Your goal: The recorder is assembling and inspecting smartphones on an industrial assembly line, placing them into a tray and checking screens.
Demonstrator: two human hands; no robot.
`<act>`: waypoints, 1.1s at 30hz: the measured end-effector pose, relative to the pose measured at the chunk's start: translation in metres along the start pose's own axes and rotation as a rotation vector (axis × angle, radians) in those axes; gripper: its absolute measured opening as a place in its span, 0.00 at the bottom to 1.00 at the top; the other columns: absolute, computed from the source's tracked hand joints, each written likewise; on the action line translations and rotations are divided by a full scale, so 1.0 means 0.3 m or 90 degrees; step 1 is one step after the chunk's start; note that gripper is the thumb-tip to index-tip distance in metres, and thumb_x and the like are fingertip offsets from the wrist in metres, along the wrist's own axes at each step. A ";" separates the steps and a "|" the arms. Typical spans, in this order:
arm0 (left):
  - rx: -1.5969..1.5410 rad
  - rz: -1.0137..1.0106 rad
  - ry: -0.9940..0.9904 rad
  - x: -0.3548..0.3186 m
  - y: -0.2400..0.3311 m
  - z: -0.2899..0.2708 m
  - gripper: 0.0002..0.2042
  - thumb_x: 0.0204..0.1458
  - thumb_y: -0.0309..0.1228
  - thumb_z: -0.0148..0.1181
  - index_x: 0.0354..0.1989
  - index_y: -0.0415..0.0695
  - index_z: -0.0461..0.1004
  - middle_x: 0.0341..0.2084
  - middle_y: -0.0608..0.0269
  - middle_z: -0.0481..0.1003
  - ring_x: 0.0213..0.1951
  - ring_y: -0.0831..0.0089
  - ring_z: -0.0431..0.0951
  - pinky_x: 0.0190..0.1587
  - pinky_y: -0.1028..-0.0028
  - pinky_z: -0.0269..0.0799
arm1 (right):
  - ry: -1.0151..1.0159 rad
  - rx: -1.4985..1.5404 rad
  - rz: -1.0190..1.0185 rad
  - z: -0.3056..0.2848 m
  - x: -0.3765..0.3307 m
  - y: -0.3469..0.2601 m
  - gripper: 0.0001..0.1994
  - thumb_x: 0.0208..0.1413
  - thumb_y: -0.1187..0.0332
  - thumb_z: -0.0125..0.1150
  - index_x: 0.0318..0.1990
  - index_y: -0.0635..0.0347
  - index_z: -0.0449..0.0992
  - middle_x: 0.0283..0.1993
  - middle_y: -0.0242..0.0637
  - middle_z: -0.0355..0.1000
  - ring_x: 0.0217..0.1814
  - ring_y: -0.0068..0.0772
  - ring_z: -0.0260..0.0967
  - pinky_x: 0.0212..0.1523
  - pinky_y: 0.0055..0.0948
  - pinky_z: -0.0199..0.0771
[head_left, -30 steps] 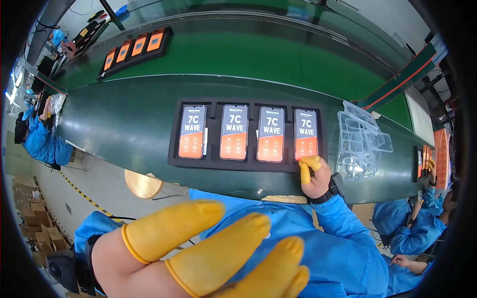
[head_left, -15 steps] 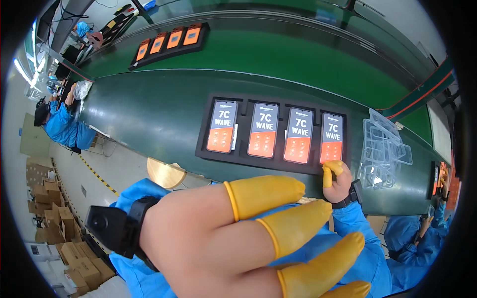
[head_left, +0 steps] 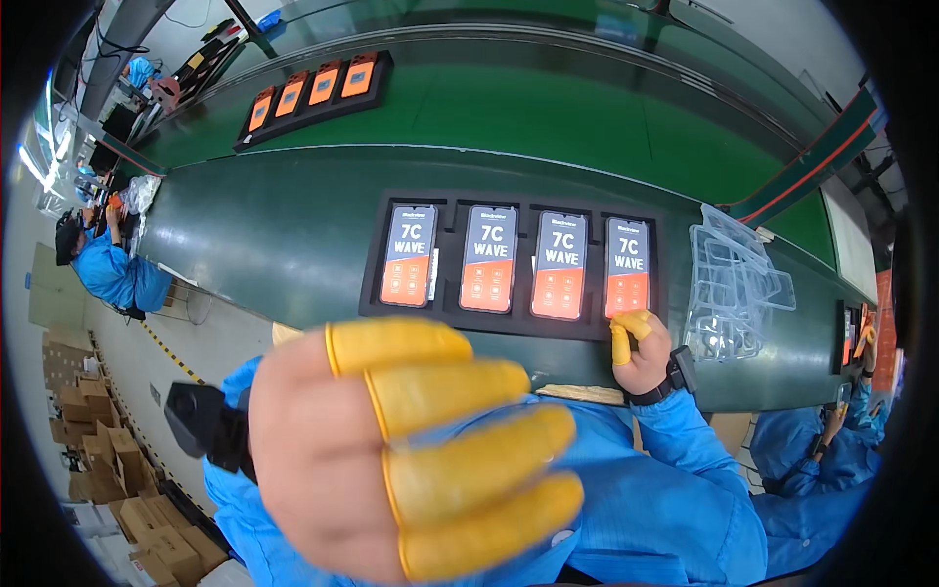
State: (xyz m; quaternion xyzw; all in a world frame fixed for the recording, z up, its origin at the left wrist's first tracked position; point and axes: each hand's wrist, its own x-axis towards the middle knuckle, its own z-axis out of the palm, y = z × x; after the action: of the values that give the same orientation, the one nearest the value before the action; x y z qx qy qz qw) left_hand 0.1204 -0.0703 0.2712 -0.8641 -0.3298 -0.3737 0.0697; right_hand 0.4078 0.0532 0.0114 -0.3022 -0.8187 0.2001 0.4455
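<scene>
Large in the foreground, my left hand (head_left: 411, 450) is raised in front of my body. Its fingers stretch out in yellow finger cots and hold nothing. My right hand (head_left: 641, 352), also in yellow finger cots, is curled at the front right of a black tray (head_left: 447, 279). Its bent fingers touch the lower end of the rightmost smartphone (head_left: 627, 259) or the tray edge there; what they pinch, if anything, is hidden. Several smartphones with grey-and-orange printed fronts lie in a row in the tray's slots.
Clear plastic trays (head_left: 734, 289) lie stacked right of the black tray. A second black tray (head_left: 380, 96) with orange-fronted items stands at the far left. A co-worker (head_left: 112, 264) sits at left, another (head_left: 797, 460) at right. Cardboard boxes (head_left: 171, 533) stand on the floor.
My left hand has moved left and lower, away from my right hand, with its fingers still stretched. My right hand keeps its place by the rightmost phone. The whole view has shifted slightly.
</scene>
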 end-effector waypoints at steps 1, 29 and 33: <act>0.044 0.025 -0.007 -0.019 -0.042 0.017 0.11 0.40 0.30 0.65 0.35 0.51 0.78 0.35 0.63 0.80 0.34 0.64 0.81 0.37 0.67 0.76 | -0.001 -0.007 0.006 -0.001 -0.008 0.006 0.10 0.48 0.83 0.62 0.39 0.64 0.76 0.33 0.46 0.74 0.33 0.49 0.73 0.33 0.37 0.73; -0.055 0.056 0.095 0.018 0.072 0.110 0.09 0.56 0.36 0.57 0.41 0.51 0.81 0.37 0.64 0.81 0.36 0.65 0.81 0.38 0.69 0.78 | 0.003 -0.024 -0.015 -0.003 0.000 0.007 0.09 0.44 0.82 0.64 0.35 0.63 0.77 0.30 0.43 0.74 0.29 0.48 0.72 0.31 0.38 0.72; 0.001 0.202 0.147 0.040 0.004 0.157 0.10 0.54 0.34 0.55 0.41 0.51 0.82 0.39 0.61 0.81 0.37 0.65 0.80 0.40 0.68 0.77 | 0.010 -0.022 -0.013 -0.001 -0.003 0.007 0.09 0.45 0.81 0.64 0.35 0.63 0.77 0.30 0.42 0.74 0.29 0.48 0.72 0.31 0.38 0.72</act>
State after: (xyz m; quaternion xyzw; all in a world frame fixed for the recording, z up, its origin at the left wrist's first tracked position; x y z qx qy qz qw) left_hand 0.1556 -0.0477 0.2462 -0.8566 -0.1800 -0.4543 0.1659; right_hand 0.4090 0.0542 0.0095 -0.3029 -0.8217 0.1790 0.4483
